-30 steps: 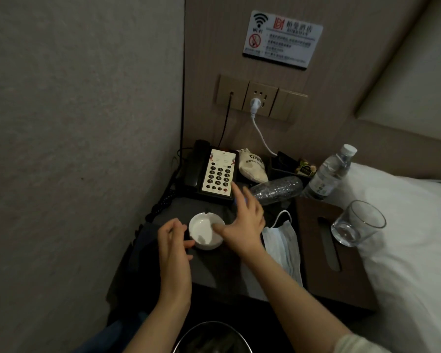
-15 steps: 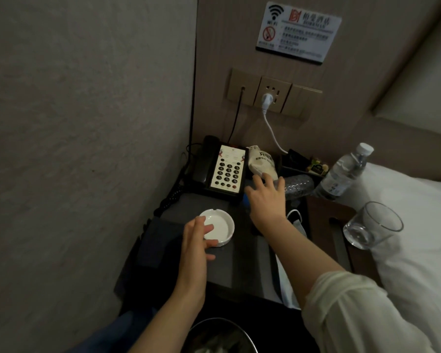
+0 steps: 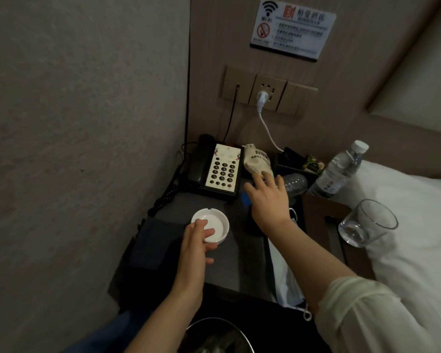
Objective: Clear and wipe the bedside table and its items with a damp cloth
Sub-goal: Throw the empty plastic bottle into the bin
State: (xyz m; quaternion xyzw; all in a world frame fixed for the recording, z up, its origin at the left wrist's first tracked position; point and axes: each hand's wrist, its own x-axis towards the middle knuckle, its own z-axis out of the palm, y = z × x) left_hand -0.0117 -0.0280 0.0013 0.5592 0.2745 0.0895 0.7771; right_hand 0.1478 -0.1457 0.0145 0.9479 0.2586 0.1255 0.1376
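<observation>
The dark bedside table stands in the corner. On it sits a white ashtray, and my left hand holds its near rim with thumb inside and fingers curled round the outside. My right hand reaches toward the back with fingers spread, its fingertips at a cream snack packet and over an empty plastic bottle lying on its side. A black telephone with a white keypad sits at the back left. A face mask lies under my right forearm.
A wooden tissue box lies to the right of the table. On the white bed stand a drinking glass and a water bottle. A white charger cable hangs from the wall socket. A bin sits below.
My right hand left the ashtray and stretched back toward the packet and the lying bottle. My left hand closed onto the ashtray's rim. The view moved in closer.
</observation>
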